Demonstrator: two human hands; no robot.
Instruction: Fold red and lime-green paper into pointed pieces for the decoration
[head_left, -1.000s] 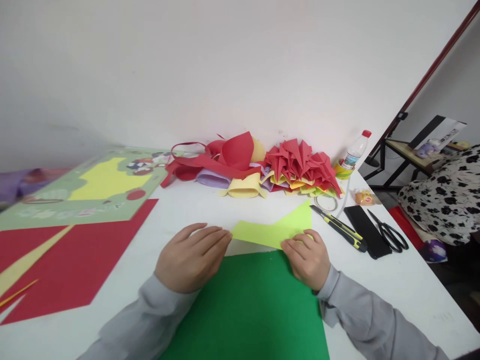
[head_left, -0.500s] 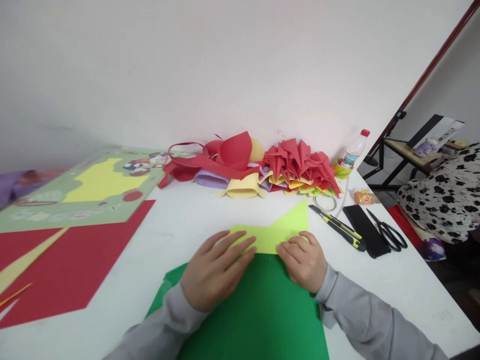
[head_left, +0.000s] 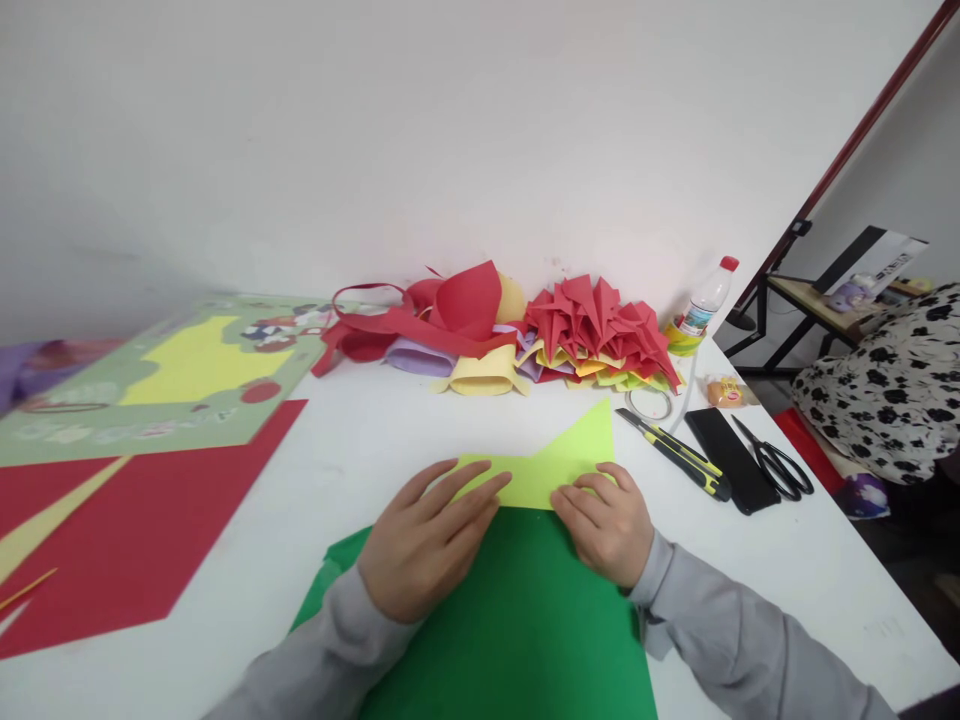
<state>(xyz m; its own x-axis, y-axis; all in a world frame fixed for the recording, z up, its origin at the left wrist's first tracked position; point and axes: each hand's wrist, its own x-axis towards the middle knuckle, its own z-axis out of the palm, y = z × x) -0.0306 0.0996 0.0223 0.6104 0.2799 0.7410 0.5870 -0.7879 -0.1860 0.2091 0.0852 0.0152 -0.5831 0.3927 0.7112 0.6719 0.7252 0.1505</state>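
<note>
A yellow-green sheet of paper [head_left: 536,478], folded with a pointed flap rising at its right, lies across the top of a green sheet [head_left: 517,620]. My left hand [head_left: 435,540] rests flat on its left part, fingers stretched out and slightly apart. At its lower right edge, the curled fingers of my right hand [head_left: 604,520] pinch the paper. My right fingertips hide the fold beneath them.
To the right lie a utility knife [head_left: 679,455], a black case [head_left: 731,460], scissors [head_left: 776,460] and a tape roll [head_left: 649,404]. Behind are red folded paper shapes [head_left: 600,320] and a bottle [head_left: 701,305]. Red paper [head_left: 150,540] and a decorated board [head_left: 217,425] lie left.
Hardly anything differs. Both hands keep their places on the yellow-green paper, and the view has shifted very slightly.
</note>
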